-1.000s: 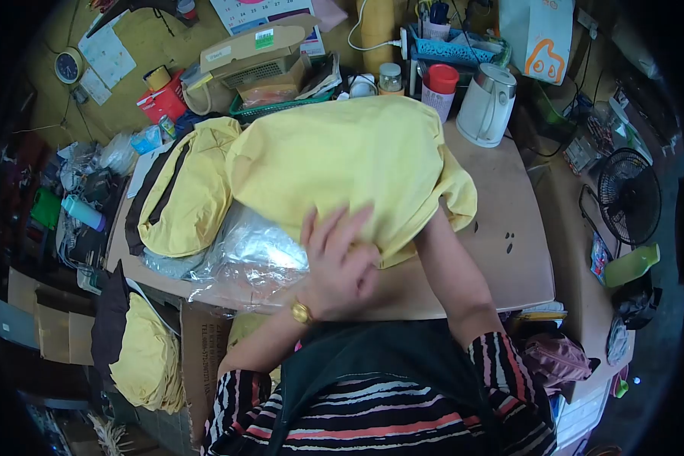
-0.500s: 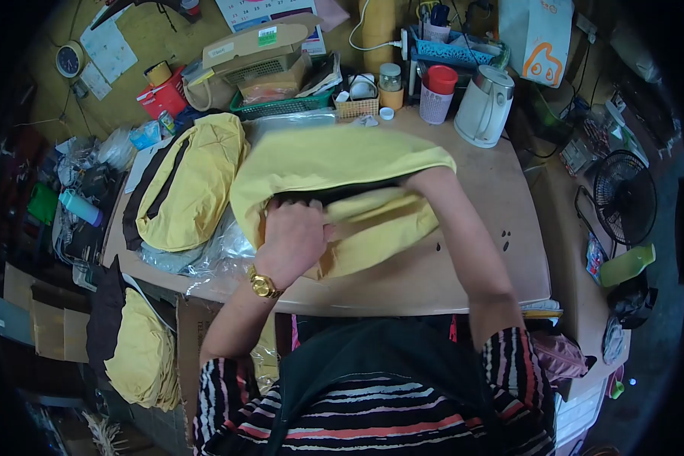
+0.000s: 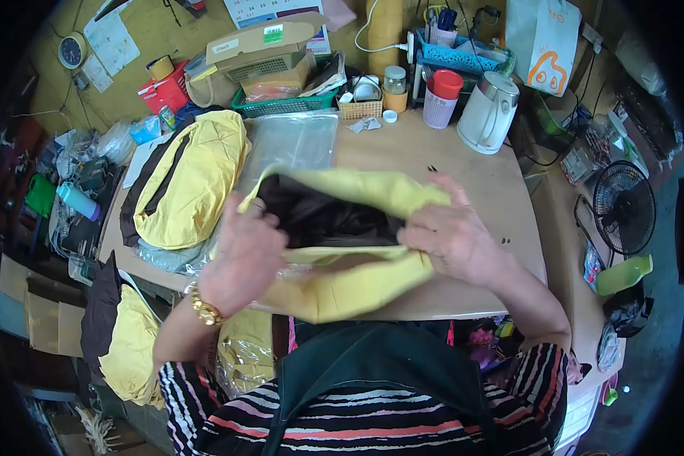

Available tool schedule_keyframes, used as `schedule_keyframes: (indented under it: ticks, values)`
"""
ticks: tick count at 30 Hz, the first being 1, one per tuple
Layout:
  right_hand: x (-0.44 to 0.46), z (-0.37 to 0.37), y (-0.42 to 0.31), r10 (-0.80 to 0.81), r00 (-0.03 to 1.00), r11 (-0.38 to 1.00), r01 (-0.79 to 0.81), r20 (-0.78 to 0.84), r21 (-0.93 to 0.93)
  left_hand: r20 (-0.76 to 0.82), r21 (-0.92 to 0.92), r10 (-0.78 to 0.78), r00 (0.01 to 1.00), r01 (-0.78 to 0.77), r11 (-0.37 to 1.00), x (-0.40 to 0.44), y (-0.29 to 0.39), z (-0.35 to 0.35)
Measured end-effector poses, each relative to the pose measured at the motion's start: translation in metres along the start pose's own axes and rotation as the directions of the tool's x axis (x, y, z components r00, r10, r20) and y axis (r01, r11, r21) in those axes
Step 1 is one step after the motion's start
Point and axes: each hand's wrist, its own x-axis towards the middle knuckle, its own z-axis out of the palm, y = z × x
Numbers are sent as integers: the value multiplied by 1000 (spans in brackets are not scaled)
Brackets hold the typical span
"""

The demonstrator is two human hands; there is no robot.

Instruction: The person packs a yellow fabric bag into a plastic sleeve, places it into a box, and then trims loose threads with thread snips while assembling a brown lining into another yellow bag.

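A yellow fabric piece (image 3: 342, 296) with a dark lining is stretched between my hands above the table's front part, its opening facing up and showing the dark inside. My left hand (image 3: 245, 247) grips its left end, slightly blurred, with a gold watch on the wrist. At the right end, my right hand (image 3: 452, 228) has its fingers closed on the edge. Left of it lies another yellow piece with dark trim (image 3: 194, 182), on clear plastic. A flat clear plastic bag (image 3: 292, 144) lies behind the held fabric.
Along the table's back stand a green basket (image 3: 285, 106) with boxes, a small wicker basket (image 3: 360, 109), a red-lidded cup (image 3: 441, 102) and a white kettle (image 3: 488, 114). A black fan (image 3: 623, 207) is at right. Stacked yellow fabric (image 3: 133, 346) hangs at lower left.
The yellow fabric has come down toward me and its opening now spreads wide, showing the dark lining. My left hand moved left onto its end; the plastic bag behind is uncovered.
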Motion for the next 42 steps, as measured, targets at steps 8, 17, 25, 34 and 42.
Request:
schedule_keyframes:
  ticks: [8,17,25,34,42]
  values:
    - [-15,-8,58,-103,995,916,94,-2,-390,-315,-86,-118,942,95,992,-1,-7,-51]
    - [7,-24,29,374,910,899,-308,180,-313,-57,-7,7,998,-7,1000,10,-7,-19]
    - [-37,24,-14,413,910,797,-344,31,-497,-141,-169,-159,977,134,976,-7,62,37]
    - [-43,172,-52,419,898,908,-419,134,-29,-119,-409,-153,981,92,908,28,133,128]
    - [-53,205,-46,385,911,922,-386,147,-24,-215,-725,-416,884,140,674,69,138,139]
